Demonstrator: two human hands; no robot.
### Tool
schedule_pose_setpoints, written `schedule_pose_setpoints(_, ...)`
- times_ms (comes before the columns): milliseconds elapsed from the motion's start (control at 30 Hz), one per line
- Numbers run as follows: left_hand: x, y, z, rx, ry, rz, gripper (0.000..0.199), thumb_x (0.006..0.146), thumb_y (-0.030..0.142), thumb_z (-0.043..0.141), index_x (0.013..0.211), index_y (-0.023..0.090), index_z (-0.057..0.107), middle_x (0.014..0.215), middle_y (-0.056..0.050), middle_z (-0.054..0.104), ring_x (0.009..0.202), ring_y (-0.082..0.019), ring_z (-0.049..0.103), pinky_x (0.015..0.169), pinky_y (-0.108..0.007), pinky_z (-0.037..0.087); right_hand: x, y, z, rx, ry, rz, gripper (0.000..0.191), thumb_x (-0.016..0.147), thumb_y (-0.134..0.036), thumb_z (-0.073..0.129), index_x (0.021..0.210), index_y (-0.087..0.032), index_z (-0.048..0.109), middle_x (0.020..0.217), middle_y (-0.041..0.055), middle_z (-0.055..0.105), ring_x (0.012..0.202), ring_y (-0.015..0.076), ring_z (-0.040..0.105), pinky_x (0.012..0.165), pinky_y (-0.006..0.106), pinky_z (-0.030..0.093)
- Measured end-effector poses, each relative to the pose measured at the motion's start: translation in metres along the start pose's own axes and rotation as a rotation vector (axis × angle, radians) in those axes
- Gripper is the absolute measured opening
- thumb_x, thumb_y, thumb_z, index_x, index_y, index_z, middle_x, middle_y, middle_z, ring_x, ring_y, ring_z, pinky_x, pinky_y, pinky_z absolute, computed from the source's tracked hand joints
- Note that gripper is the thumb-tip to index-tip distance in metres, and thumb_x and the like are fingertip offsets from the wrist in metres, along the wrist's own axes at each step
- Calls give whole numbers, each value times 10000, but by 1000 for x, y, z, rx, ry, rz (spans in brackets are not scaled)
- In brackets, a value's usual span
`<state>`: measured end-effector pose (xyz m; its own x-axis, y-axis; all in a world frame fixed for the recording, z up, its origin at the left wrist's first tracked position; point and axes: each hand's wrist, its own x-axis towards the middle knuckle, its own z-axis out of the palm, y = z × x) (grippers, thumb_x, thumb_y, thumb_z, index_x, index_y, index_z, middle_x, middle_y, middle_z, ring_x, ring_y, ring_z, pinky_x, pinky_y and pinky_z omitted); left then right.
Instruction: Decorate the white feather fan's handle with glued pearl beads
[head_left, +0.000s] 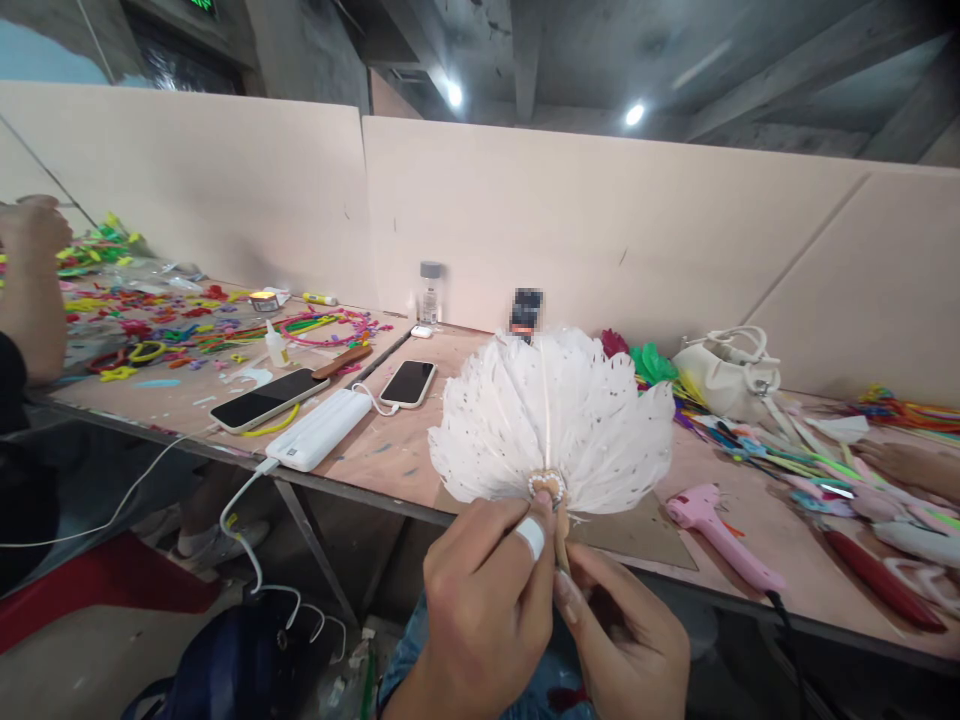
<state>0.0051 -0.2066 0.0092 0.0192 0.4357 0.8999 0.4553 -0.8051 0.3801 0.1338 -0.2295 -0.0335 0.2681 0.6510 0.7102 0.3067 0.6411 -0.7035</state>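
A white feather fan (551, 420) with small dark specks is spread upright in front of me, over the table's front edge. Pearl-like beads ring a tan piece at its base. My left hand (491, 590), with a white band round one finger, is closed and pinches the fan just below the beads. Lower down, my right hand (622, 630) is closed round the thin tan handle (562, 545). The fingers hide most of that handle.
On the table (375, 460) lie a white power bank (319, 430), a phone (409, 383), a larger phone (266, 400), a pink glue gun (724, 540) and red-handled pliers (885, 580). A white handbag (731, 370) stands behind. Another person's arm (34, 290) is at the left.
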Motion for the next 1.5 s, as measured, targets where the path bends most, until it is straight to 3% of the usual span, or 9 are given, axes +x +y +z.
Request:
schedule_pose_setpoints(900, 1, 1, 1, -10, 2, -31, 161, 928, -9, 659, 924, 133, 733, 926, -93, 785, 837, -178, 757, 759, -282, 628, 0, 0, -2, -1, -14, -23, 308, 836, -101, 770, 1046, -310, 853, 913, -50, 794, 622, 127, 724, 636, 131, 613)
schedule_pose_setpoints(1333, -1, -2, 3, 9, -16, -53, 157, 926, -9, 659, 896, 127, 730, 879, -82, 766, 801, -167, 733, 740, -277, 612, 1, 1, -1, -36, -4, -26, 220, 840, -126, 769, 995, -255, 856, 913, -10, 800, 656, 144, 744, 661, 132, 615)
schedule_pose_setpoints(1500, -1, -4, 8, 32, 11, -46, 157, 920, -5, 674, 934, 137, 740, 905, -84, 779, 823, -173, 747, 756, -274, 617, 2, 0, 0, -90, -28, 28, 116, 879, -197, 744, 933, -219, 844, 836, 9, 785, 599, 143, 709, 593, 136, 592)
